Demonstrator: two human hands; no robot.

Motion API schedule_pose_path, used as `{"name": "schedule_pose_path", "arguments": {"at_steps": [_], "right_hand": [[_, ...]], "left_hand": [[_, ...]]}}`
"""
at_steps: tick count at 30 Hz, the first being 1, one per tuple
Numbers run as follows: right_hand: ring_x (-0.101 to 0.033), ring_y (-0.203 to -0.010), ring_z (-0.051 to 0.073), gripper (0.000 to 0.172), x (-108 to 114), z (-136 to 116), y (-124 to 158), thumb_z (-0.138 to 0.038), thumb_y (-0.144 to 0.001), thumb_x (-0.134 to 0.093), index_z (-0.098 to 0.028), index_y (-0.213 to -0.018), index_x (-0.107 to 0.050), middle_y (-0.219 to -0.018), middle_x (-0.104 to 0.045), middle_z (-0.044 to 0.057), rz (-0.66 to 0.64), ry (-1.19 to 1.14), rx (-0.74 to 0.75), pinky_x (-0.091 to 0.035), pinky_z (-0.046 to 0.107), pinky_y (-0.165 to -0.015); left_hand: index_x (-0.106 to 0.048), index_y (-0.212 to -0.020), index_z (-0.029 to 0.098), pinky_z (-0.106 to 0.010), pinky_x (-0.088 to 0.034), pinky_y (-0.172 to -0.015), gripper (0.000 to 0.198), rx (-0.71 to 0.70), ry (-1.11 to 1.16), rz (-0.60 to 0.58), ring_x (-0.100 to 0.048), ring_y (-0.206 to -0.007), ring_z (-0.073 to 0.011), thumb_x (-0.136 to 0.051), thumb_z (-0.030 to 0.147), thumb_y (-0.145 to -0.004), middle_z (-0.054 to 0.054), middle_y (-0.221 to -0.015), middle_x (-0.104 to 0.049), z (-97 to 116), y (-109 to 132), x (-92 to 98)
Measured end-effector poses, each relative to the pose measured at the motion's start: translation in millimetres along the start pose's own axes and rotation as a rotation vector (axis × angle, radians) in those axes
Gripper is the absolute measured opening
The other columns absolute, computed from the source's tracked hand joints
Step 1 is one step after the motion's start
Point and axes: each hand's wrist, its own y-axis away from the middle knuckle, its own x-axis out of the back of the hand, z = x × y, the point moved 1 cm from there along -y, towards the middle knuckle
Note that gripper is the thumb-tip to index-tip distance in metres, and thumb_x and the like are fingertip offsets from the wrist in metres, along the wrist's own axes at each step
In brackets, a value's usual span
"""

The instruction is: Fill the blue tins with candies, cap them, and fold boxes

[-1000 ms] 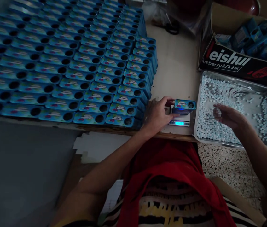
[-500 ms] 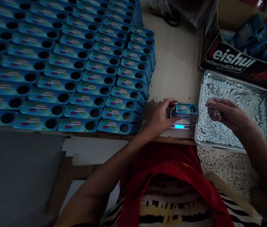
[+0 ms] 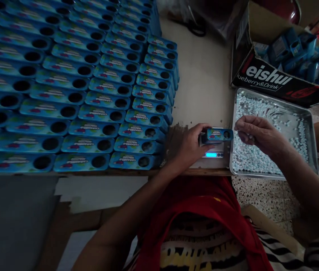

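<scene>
My left hand grips the left end of a small blue tin, fingers behind it and thumb in front. The tin has printed lettering and a round dark opening at its right end. It is at a small digital scale with a lit blue display; whether it rests on the scale I cannot tell. Just right of the tin, my right hand is closed with thumb and forefinger pinched, and small white candies show among its curled fingers. Beneath that hand lies a metal tray with many pale candies.
Rows of blue tins with round openings fill the table's left side. Behind the tray stands a black cardboard box holding more blue packages. Black-handled scissors and a plastic bag lie at the back. The table's front edge is close to my body.
My right hand has come left, nearer the tin's open end, its fingers more curled. My left hand keeps its grip on the tin. The whole view has shifted slightly.
</scene>
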Motion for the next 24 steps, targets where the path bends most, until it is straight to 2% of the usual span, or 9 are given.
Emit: {"name": "schedule_pose_path", "arguments": {"at_steps": [3, 5, 7, 8, 10, 13, 16, 20, 24], "right_hand": [[-0.056, -0.065, 0.013, 0.038, 25, 13, 15, -0.06, -0.095, -0.075, -0.023, -0.09, -0.075, -0.072, -0.064, 0.001, 0.097, 0.178, 0.043, -0.048, 0.027, -0.058], [-0.068, -0.091, 0.021, 0.034, 43, 32, 26, -0.06, -0.091, -0.078, -0.026, -0.095, -0.079, -0.095, -0.074, 0.006, 0.168, 0.373, 0.078, -0.058, 0.034, -0.077], [-0.068, -0.119, 0.028, 0.034, 55, 57, 35, -0.061, -0.088, -0.081, -0.03, -0.103, -0.081, -0.122, -0.075, 0.008, 0.27, 0.461, 0.086, -0.059, 0.043, -0.095], [-0.066, -0.126, 0.029, 0.037, 59, 69, 37, -0.063, -0.089, -0.079, -0.031, -0.108, -0.08, -0.129, -0.074, 0.008, 0.324, 0.403, 0.073, -0.059, 0.046, -0.1], [-0.069, -0.123, 0.028, 0.043, 59, 92, 37, -0.067, -0.094, -0.071, -0.03, -0.114, -0.077, -0.128, -0.075, 0.009, 0.392, 0.096, 0.028, -0.061, 0.048, -0.101], [-0.075, -0.101, 0.023, 0.045, 49, 114, 31, -0.066, -0.099, -0.063, -0.024, -0.111, -0.073, -0.108, -0.078, 0.009, 0.367, -0.495, -0.038, -0.064, 0.043, -0.093], [-0.074, -0.092, 0.021, 0.038, 39, 126, 27, -0.057, -0.105, -0.057, -0.022, -0.105, -0.07, -0.097, -0.077, 0.007, 0.34, -0.885, -0.052, -0.065, 0.041, -0.09], [-0.073, -0.096, 0.023, 0.027, 30, 140, 27, -0.048, -0.105, -0.059, -0.022, -0.102, -0.066, -0.094, -0.075, 0.007, 0.364, -1.157, -0.049, -0.063, 0.044, -0.097], [-0.071, -0.097, 0.022, 0.025, 28, 146, 25, -0.043, -0.106, -0.055, -0.021, -0.107, -0.066, -0.098, -0.075, 0.008, 0.356, -1.261, -0.095, -0.063, 0.043, -0.097]], "left_hand": [[-0.067, -0.112, 0.023, -0.032, -0.058, -0.087, 0.038, -0.004, 0.008, -0.012, -0.072, -0.095, -0.0215, -0.086, 0.02, -0.079, -0.001, -0.103, -0.076, -3, -6, -9.2], [-0.068, -0.112, 0.024, -0.033, -0.057, -0.088, 0.033, -0.053, -0.044, -0.02, -0.072, -0.097, -0.022, -0.082, 0.016, -0.083, -0.001, -0.104, -0.076, 2, -14, -12.5], [-0.07, -0.115, 0.025, -0.036, -0.056, -0.097, 0.034, -0.175, -0.184, -0.074, -0.07, -0.107, -0.0237, -0.075, 0.009, -0.085, -0.003, -0.113, -0.077, 16, -26, -15.7], [-0.071, -0.117, 0.026, -0.038, -0.054, -0.101, 0.036, -0.257, -0.28, -0.115, -0.069, -0.111, -0.0245, -0.07, 0.006, -0.087, -0.003, -0.117, -0.077, 27, -33, -18.4], [-0.073, -0.119, 0.025, -0.04, -0.052, -0.105, 0.04, -0.435, -0.482, -0.205, -0.066, -0.117, -0.026, -0.062, 0.001, -0.09, -0.006, -0.122, -0.076, 52, -47, -27.8], [-0.074, -0.122, 0.024, -0.044, -0.049, -0.108, 0.037, -0.701, -0.716, -0.27, -0.063, -0.122, -0.0279, -0.059, 0.003, -0.096, -0.009, -0.124, -0.076, 88, -63, -51.2], [-0.076, -0.118, 0.025, -0.046, -0.046, -0.11, 0.025, -0.876, -0.853, -0.288, -0.061, -0.126, -0.0282, -0.064, 0.013, -0.1, -0.008, -0.122, -0.077, 107, -73, -76.2], [-0.079, -0.11, 0.027, -0.043, -0.048, -0.104, 0.022, -0.925, -0.907, -0.345, -0.063, -0.123, -0.0265, -0.065, 0.013, -0.1, -0.006, -0.118, -0.079, 106, -82, -94.1], [-0.08, -0.116, 0.03, -0.044, -0.047, -0.107, 0.03, -0.872, -0.826, -0.274, -0.062, -0.127, -0.0266, -0.064, 0.01, -0.099, -0.006, -0.124, -0.078, 100, -83, -97.6]]}}
